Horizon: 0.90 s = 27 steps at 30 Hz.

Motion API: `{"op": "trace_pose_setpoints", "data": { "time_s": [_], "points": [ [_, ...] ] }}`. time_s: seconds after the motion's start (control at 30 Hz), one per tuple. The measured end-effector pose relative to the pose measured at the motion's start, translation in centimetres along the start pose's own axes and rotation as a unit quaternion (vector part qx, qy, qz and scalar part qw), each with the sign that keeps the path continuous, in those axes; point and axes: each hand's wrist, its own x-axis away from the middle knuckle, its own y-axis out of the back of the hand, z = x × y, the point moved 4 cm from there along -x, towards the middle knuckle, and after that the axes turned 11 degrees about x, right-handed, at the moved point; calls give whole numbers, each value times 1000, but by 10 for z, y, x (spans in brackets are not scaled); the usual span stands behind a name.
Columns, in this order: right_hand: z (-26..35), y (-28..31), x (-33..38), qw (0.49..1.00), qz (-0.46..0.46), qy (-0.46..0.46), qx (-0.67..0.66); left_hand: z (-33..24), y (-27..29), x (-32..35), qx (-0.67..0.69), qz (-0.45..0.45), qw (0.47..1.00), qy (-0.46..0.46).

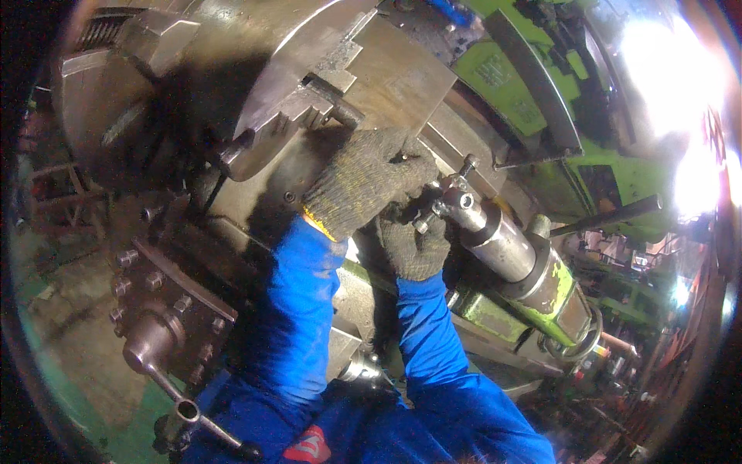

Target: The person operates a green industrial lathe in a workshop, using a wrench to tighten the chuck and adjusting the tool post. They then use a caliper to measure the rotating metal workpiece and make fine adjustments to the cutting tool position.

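Both my hands wear dark grey knitted gloves and meet at the nose of a lathe's tailstock quill (506, 251). A small metal fitting (462, 201) with protruding bolts sits at that nose. My left hand (371, 179) comes over from the left with its fingers curled together beside the fitting; whatever lies in them is hidden. Just below, my right hand (417, 246) is closed against the fitting's lower bolt, its fingers partly covered by the left glove. Beyond the left hand is the big lathe chuck (263, 135), with a stepped jaw (297, 104) facing the hands.
The green tailstock body (560, 298) stands to the right, with a lever (610, 215) sticking outward. At lower left is a bolted tool post (166, 325) with a handle (187, 411). Green machinery (495, 85) fills the far right, under bright glare.
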Motion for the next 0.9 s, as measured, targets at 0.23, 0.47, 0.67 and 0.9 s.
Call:
{"op": "trace_pose_setpoints", "data": {
  "time_s": [0.23,0.47,0.67,0.9],
  "points": [
    [6,12,2,909,-48,41,412,-9,1,2,-156,-5,979,-132],
    [32,-31,3,803,28,220,553,-9,-2,1,-84,-2,996,-13],
    [43,-61,10,403,22,307,862,-10,-4,1,-23,14,1000,-15],
    [21,-22,3,748,-109,74,651,-9,-5,8,-349,3,904,-246]
  ]
}}
